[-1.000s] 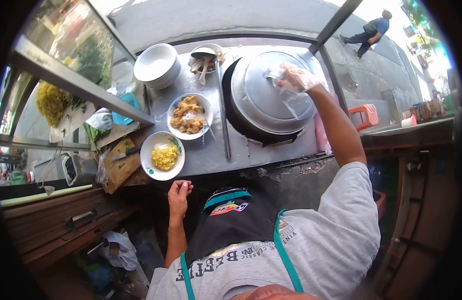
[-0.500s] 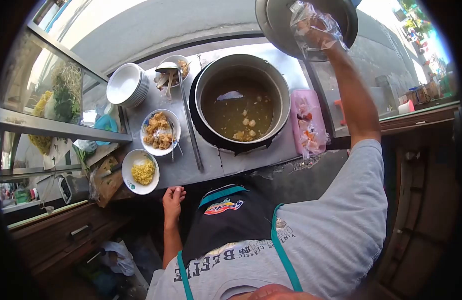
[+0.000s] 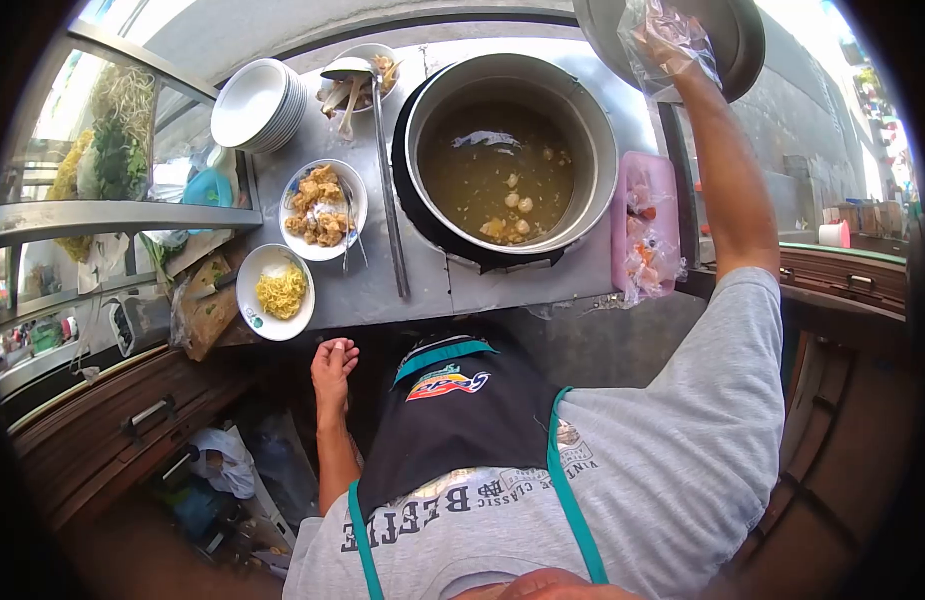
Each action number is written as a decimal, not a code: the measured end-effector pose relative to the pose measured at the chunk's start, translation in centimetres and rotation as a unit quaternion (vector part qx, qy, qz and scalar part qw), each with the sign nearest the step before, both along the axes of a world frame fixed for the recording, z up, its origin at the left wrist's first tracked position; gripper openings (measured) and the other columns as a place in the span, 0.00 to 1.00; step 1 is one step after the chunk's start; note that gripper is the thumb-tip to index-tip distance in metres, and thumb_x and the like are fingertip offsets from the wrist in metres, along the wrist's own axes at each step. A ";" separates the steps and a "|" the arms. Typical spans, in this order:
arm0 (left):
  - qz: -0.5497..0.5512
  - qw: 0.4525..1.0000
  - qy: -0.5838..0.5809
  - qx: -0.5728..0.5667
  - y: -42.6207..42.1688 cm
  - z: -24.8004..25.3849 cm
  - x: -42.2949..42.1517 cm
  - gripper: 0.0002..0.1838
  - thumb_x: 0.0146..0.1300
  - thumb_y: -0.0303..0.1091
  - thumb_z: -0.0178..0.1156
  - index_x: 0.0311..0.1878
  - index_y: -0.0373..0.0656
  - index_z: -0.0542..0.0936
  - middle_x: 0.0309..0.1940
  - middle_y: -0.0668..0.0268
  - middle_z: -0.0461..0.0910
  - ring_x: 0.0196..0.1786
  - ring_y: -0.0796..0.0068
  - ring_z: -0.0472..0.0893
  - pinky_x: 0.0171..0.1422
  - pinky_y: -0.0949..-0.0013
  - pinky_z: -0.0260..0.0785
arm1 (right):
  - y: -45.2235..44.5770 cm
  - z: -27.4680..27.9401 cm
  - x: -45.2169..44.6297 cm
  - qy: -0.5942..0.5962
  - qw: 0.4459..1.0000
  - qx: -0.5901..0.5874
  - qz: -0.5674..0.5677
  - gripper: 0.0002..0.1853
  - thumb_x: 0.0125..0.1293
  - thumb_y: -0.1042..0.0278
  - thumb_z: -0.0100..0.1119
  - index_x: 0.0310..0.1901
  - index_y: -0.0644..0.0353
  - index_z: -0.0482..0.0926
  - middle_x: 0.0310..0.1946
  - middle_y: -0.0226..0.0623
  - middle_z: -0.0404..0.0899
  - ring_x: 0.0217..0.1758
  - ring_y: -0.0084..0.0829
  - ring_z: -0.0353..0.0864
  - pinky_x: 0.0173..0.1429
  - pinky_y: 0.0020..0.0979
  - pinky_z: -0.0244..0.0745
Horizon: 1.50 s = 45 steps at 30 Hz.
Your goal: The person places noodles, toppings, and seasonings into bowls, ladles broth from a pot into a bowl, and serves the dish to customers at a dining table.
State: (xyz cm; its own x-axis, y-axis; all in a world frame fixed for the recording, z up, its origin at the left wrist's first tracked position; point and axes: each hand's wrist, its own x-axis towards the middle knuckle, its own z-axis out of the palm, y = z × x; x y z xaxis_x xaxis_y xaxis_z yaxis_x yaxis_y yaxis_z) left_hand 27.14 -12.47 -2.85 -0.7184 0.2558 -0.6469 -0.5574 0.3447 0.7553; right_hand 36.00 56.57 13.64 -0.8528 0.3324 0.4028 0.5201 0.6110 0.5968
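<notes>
At the upper right, my right hand (image 3: 670,45) grips the large round metal pot lid (image 3: 734,45) through a clear plastic bag; the handle is hidden. The lid is beyond the pot's right side, off its mouth. The big metal pot (image 3: 610,175) stands uncovered, with brownish broth (image 3: 462,185) and several meatballs (image 3: 519,202) in it. My left hand (image 3: 332,362) hangs just off the counter's front edge with its fingers loosely curled and nothing visible in them. Nearest to it is a white bowl (image 3: 247,290) of yellow noodles (image 3: 280,291).
A long ladle (image 3: 390,200) lies left of the pot, its scoop over a bowl of bones (image 3: 387,70). Fried pieces (image 3: 317,205) fill another bowl. Stacked white bowls (image 3: 250,100), a glass cabinet (image 3: 132,215) and a knife on a board (image 3: 207,290) are left. A pink tray (image 3: 662,175) sits right.
The view has shifted, so the counter and pot appear higher and the pot further right. The lid is still in my right hand, a little further right in view. My left hand stays curled.
</notes>
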 end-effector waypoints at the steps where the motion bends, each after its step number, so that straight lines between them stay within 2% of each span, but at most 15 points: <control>1: 0.002 1.000 0.002 0.004 -0.2 -0.1 -0.1 0.10 0.71 0.38 0.54 0.47 0.42 0.76 0.42 0.65 0.81 0.43 0.76 0.81 0.49 0.73 0.74 | 0.4 0.2 -0.6 -0.010 0.988 -0.127 -0.086 0.47 0.50 0.47 0.68 0.71 0.52 0.60 0.69 0.50 0.62 0.68 0.35 0.69 0.70 0.43 0.62; 7: -0.034 0.999 -0.019 0.024 -0.5 -0.1 -0.3 0.10 0.71 0.37 0.54 0.46 0.40 0.77 0.41 0.65 0.81 0.43 0.77 0.81 0.48 0.74 0.73 | -9.6 4.5 -1.6 0.273 0.877 -0.208 0.337 0.16 0.65 0.62 0.56 0.51 0.58 0.79 0.42 0.40 0.83 0.43 0.34 0.82 0.48 0.36 0.76; 9: -0.058 0.997 -0.037 0.022 -1.1 -0.9 -0.5 0.10 0.71 0.37 0.54 0.46 0.40 0.77 0.41 0.66 0.81 0.43 0.78 0.81 0.47 0.75 0.73 | -18.1 1.8 -3.1 0.231 0.904 -0.192 0.304 0.19 0.62 0.63 0.60 0.54 0.55 0.77 0.43 0.39 0.82 0.43 0.36 0.82 0.49 0.38 0.76; 10: -0.067 0.997 -0.041 0.027 -1.4 -1.1 -0.7 0.10 0.71 0.37 0.54 0.46 0.40 0.77 0.41 0.65 0.81 0.43 0.78 0.81 0.47 0.75 0.73 | -23.3 2.3 -2.6 0.129 0.867 -0.393 0.278 0.30 0.56 0.73 0.66 0.62 0.56 0.71 0.53 0.37 0.78 0.50 0.31 0.79 0.56 0.35 0.73; 13: -0.114 0.991 -0.055 0.034 -2.2 -1.6 -1.0 0.11 0.71 0.37 0.55 0.46 0.39 0.77 0.41 0.65 0.81 0.43 0.77 0.81 0.47 0.74 0.73 | -32.1 -8.3 -4.4 -0.005 0.847 -0.376 0.376 0.23 0.58 0.72 0.55 0.58 0.51 0.75 0.67 0.41 0.67 0.61 0.35 0.75 0.62 0.47 0.69; 15: -0.142 0.988 -0.046 0.030 -3.2 -1.9 -1.7 0.11 0.70 0.37 0.55 0.45 0.39 0.78 0.41 0.65 0.81 0.43 0.77 0.81 0.47 0.74 0.73 | -36.9 -12.1 -5.1 -0.083 0.870 -0.343 0.343 0.18 0.63 0.68 0.50 0.55 0.57 0.75 0.68 0.45 0.61 0.64 0.41 0.71 0.69 0.50 0.60; 22: -0.166 0.985 -0.028 0.034 -8.3 -3.0 -3.6 0.12 0.70 0.38 0.56 0.46 0.37 0.78 0.41 0.64 0.81 0.42 0.77 0.81 0.47 0.74 0.73 | -39.4 -12.4 -10.6 -0.280 0.874 -0.318 0.236 0.14 0.63 0.66 0.52 0.49 0.56 0.76 0.59 0.44 0.68 0.61 0.41 0.69 0.62 0.46 0.67; 26: -0.175 0.984 -0.030 0.019 -11.0 -4.3 -3.9 0.12 0.70 0.37 0.56 0.45 0.36 0.78 0.40 0.65 0.81 0.41 0.77 0.81 0.46 0.74 0.73 | -37.8 -7.9 -10.1 -0.102 0.855 -0.371 0.348 0.11 0.60 0.73 0.52 0.45 0.60 0.76 0.50 0.47 0.73 0.49 0.44 0.78 0.54 0.40 0.75; 33: -0.239 0.971 -0.018 -0.020 -10.9 -7.0 -4.3 0.15 0.67 0.40 0.58 0.44 0.35 0.78 0.37 0.64 0.81 0.38 0.79 0.80 0.42 0.74 0.71 | -35.5 -5.0 -9.3 0.070 0.860 -0.372 0.343 0.10 0.58 0.79 0.55 0.43 0.62 0.79 0.61 0.46 0.72 0.61 0.47 0.75 0.62 0.42 0.73; 38: -0.257 0.965 -0.033 -0.029 -10.0 -8.5 -3.8 0.14 0.67 0.39 0.58 0.44 0.35 0.78 0.36 0.64 0.81 0.38 0.78 0.80 0.41 0.74 0.71 | -31.7 -0.6 -4.9 0.162 0.852 -0.321 0.381 0.14 0.60 0.74 0.57 0.49 0.61 0.80 0.48 0.45 0.80 0.54 0.45 0.80 0.58 0.40 0.75; 39: -0.260 0.964 -0.040 -0.030 -9.9 -8.7 -3.6 0.14 0.67 0.39 0.58 0.44 0.35 0.78 0.36 0.64 0.81 0.37 0.78 0.80 0.40 0.74 0.71 | -32.7 3.2 -3.3 0.277 0.714 -0.604 0.222 0.13 0.63 0.72 0.57 0.50 0.62 0.79 0.47 0.42 0.80 0.50 0.39 0.80 0.54 0.36 0.76; 41: -0.252 0.966 -0.032 -0.042 -9.6 -9.5 -3.3 0.14 0.67 0.39 0.59 0.44 0.35 0.78 0.36 0.64 0.82 0.37 0.78 0.80 0.39 0.74 0.71 | -31.4 5.6 0.7 0.342 0.296 -0.883 0.125 0.13 0.69 0.72 0.54 0.53 0.66 0.76 0.49 0.41 0.79 0.49 0.31 0.80 0.51 0.27 0.79; 43: -0.250 0.966 -0.032 -0.060 -9.4 -10.5 -2.5 0.14 0.66 0.39 0.59 0.44 0.35 0.78 0.36 0.64 0.82 0.36 0.78 0.81 0.39 0.74 0.72 | -29.1 6.4 4.7 0.339 0.279 -0.878 0.190 0.16 0.69 0.74 0.54 0.56 0.67 0.73 0.52 0.44 0.77 0.53 0.30 0.79 0.54 0.24 0.79; 44: -0.251 0.965 -0.033 -0.071 -9.3 -10.8 -2.2 0.15 0.66 0.39 0.59 0.44 0.35 0.78 0.35 0.64 0.82 0.36 0.78 0.81 0.38 0.74 0.72 | -29.2 7.7 6.0 0.351 0.448 -0.806 0.160 0.17 0.68 0.74 0.57 0.57 0.66 0.72 0.53 0.44 0.76 0.53 0.30 0.79 0.56 0.25 0.78; 45: -0.253 0.963 -0.034 -0.083 -9.0 -11.2 -1.9 0.15 0.66 0.40 0.60 0.43 0.35 0.79 0.35 0.64 0.82 0.36 0.77 0.81 0.38 0.74 0.72 | -28.3 7.0 7.0 0.319 0.494 -0.784 0.196 0.17 0.67 0.74 0.57 0.57 0.66 0.73 0.53 0.45 0.75 0.53 0.31 0.79 0.57 0.26 0.77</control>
